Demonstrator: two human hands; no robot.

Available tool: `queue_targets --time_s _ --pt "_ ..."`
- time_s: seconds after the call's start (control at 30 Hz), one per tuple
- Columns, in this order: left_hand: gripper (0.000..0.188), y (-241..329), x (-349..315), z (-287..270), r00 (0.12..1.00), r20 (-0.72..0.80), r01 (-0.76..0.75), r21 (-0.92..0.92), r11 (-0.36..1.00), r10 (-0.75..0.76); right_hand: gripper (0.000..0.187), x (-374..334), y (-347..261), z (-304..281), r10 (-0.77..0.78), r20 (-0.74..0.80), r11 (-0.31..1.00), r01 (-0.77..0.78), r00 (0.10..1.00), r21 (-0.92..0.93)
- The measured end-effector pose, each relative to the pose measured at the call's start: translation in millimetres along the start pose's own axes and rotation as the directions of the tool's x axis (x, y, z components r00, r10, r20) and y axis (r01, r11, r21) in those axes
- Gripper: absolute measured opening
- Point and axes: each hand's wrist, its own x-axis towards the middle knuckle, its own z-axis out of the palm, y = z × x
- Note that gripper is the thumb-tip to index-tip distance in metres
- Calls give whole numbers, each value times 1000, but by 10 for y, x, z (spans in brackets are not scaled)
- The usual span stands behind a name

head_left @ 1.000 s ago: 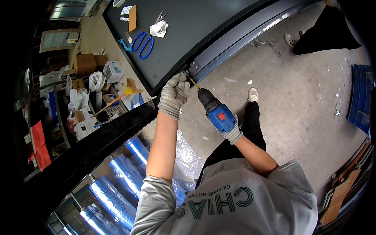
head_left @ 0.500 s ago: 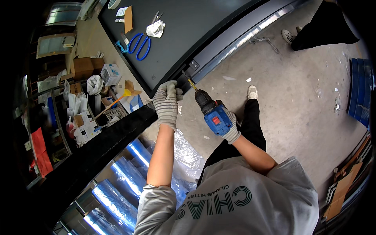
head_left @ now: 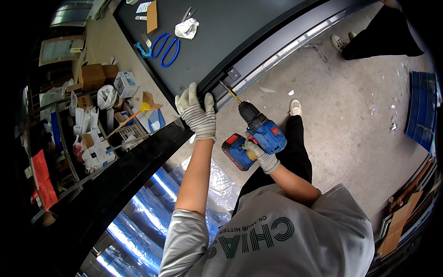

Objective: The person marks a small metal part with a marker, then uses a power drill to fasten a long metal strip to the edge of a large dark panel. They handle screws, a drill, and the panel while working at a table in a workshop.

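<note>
My right hand (head_left: 263, 157), in a striped grey glove, grips the handle of a blue and black cordless drill (head_left: 269, 135). The drill's red-trimmed battery shows on its left side. A long yellowish bit (head_left: 232, 94) points up and left, its tip close to the black frame's edge beside a small hinge-like plate (head_left: 234, 74) with screws; I cannot tell whether it touches. My left hand (head_left: 197, 115), gloved alike, lies over the corner of the black frame (head_left: 177, 130) with its fingers stretched and apart.
On the dark panel (head_left: 207, 51) lie blue-handled scissors (head_left: 170, 51), a crumpled white wad (head_left: 187, 28) and a cardboard strip (head_left: 152, 16). Blue film rolls (head_left: 134, 231) stand below left. Boxes (head_left: 92, 76) clutter the far left. Another person's dark-clothed leg (head_left: 380, 39) is at upper right.
My left hand's curled fingers have spread out over the frame corner. The drill has turned in my right hand and shifted right, bringing its battery into sight.
</note>
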Motion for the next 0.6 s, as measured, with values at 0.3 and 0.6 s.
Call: queue_targets --time_s 0.3,0.6 --pt "45 -29 -7 15 999 33 35 -23 999 -34 27 -17 37 56 -11 17 996 10 1000 89" --pt "43 -21 -8 23 1000 -1 17 -34 999 -18 20 27 47 102 -38 -33 998 40 999 44"
